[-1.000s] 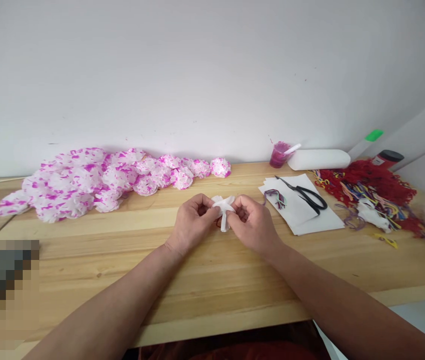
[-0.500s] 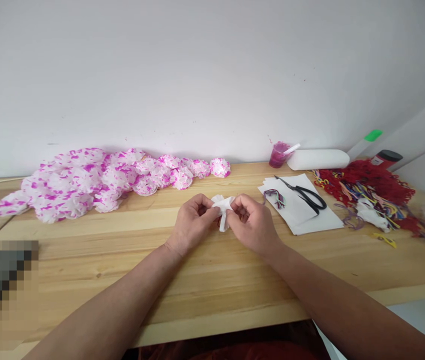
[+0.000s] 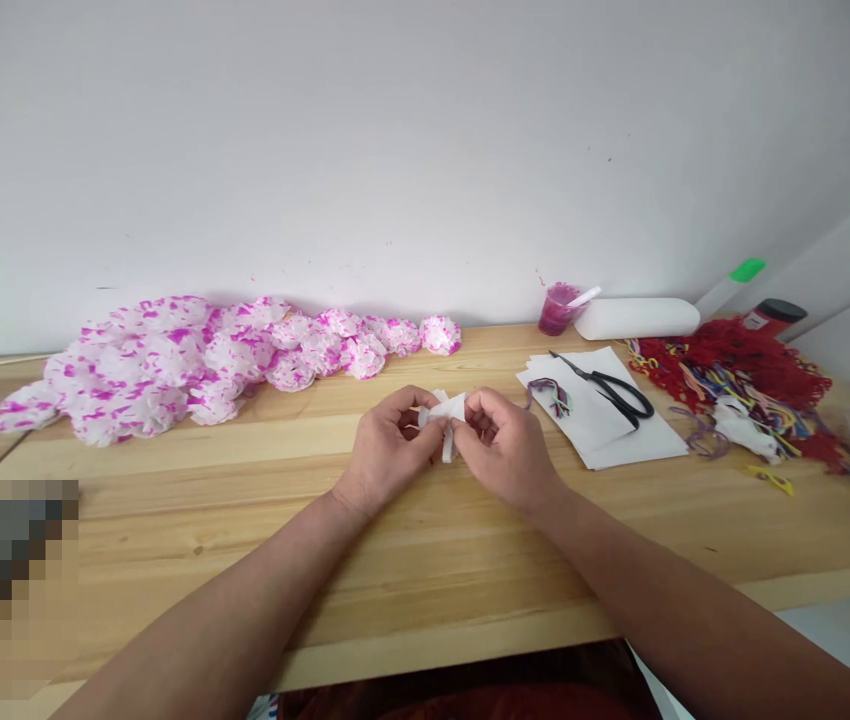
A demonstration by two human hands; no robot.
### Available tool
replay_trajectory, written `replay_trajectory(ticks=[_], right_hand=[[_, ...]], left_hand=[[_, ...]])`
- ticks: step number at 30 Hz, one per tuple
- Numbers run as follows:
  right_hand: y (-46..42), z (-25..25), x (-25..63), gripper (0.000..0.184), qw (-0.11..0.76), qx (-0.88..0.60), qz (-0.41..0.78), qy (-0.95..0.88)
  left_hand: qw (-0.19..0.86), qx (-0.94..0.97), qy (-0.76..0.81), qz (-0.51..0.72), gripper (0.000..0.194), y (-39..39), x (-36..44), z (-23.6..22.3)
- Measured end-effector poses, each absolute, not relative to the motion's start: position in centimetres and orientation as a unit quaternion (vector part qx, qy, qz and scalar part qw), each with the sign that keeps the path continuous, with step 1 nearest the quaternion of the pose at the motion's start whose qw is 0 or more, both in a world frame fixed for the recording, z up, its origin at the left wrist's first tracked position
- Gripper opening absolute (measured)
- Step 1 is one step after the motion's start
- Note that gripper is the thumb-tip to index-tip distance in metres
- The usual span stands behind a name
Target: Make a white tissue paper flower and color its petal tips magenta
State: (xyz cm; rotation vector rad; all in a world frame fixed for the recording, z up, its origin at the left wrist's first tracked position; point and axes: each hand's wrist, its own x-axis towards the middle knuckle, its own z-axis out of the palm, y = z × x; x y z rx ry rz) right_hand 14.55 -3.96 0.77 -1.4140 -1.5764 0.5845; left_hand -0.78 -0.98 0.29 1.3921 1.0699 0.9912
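Note:
A small white tissue paper piece (image 3: 453, 408), partly spread into layers, is held above the middle of the wooden table (image 3: 410, 560). On its left side my left hand (image 3: 393, 440) pinches it between thumb and fingers. My right hand (image 3: 507, 440) grips the other side, thumb and fingertips close to the left thumb. A strip of the paper hangs down between the two thumbs. Part of the paper is hidden behind my fingers. To the left along the wall lies a heap of white paper flowers (image 3: 155, 370) with magenta spots.
Right of my hands, black-handled scissors (image 3: 616, 392) and a bit of yarn (image 3: 554, 395) lie on white paper sheets (image 3: 605, 440). Behind stand a cup of purple liquid (image 3: 558, 312) and a white roll (image 3: 639, 318). Red yarn (image 3: 755, 360) is piled at the right.
My left fingers and thumb have shifted slightly on the white paper, the thumb moving a little right. The right hand has barely moved.

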Motion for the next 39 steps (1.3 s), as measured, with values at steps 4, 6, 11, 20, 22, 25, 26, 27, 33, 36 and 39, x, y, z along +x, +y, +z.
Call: replay_trajectory(ticks=[4, 6, 11, 20, 22, 25, 26, 27, 33, 36, 39], right_hand=[[-4.18, 0.5, 14.61, 0.015, 0.443, -0.562, 0.214, -0.665], [-4.24, 0.45, 14.62, 0.016, 0.435, -0.56, 0.206, -0.675], [-4.26, 0.66, 14.55, 0.013, 0.436, -0.566, 0.201, -0.67], [-3.84, 0.39, 14.64, 0.017, 0.445, -0.584, 0.246, -0.633], [-3.86, 0.34, 14.65, 0.018, 0.442, -0.58, 0.24, -0.641], [-3.98, 0.26, 14.66, 0.017, 0.441, -0.569, 0.21, -0.661], [-4.02, 0.23, 14.67, 0.017, 0.441, -0.564, 0.202, -0.668], [-4.05, 0.21, 14.67, 0.016, 0.44, -0.56, 0.197, -0.674], [-4.16, 0.17, 14.68, 0.015, 0.431, -0.556, 0.214, -0.677], [-4.14, 0.25, 14.64, 0.01, 0.434, -0.556, 0.231, -0.67], [-4.01, 0.42, 14.58, 0.01, 0.438, -0.571, 0.229, -0.656]], left_hand=[[0.508, 0.592, 0.469, 0.414, 0.013, -0.76, -0.96, -0.09], [0.519, 0.587, 0.469, 0.409, 0.013, -0.62, -1.07, -0.18], [0.491, 0.615, 0.461, 0.41, 0.013, -0.9, -1.02, -0.1], [0.576, 0.546, 0.446, 0.414, 0.018, -0.77, -0.96, 0.37], [0.554, 0.569, 0.444, 0.414, 0.015, -0.76, -0.94, 0.4], [0.496, 0.615, 0.458, 0.408, 0.017, -0.87, -0.96, 0.4], [0.479, 0.625, 0.464, 0.405, 0.015, -0.9, -1.0, 0.4], [0.468, 0.63, 0.47, 0.404, 0.012, -0.9, -1.05, 0.4], [0.48, 0.622, 0.474, 0.397, 0.011, -0.77, -1.33, 0.26], [0.482, 0.627, 0.47, 0.391, 0.013, -0.88, -1.28, 0.11], [0.502, 0.615, 0.464, 0.394, 0.015, -0.91, -1.23, -0.04]])
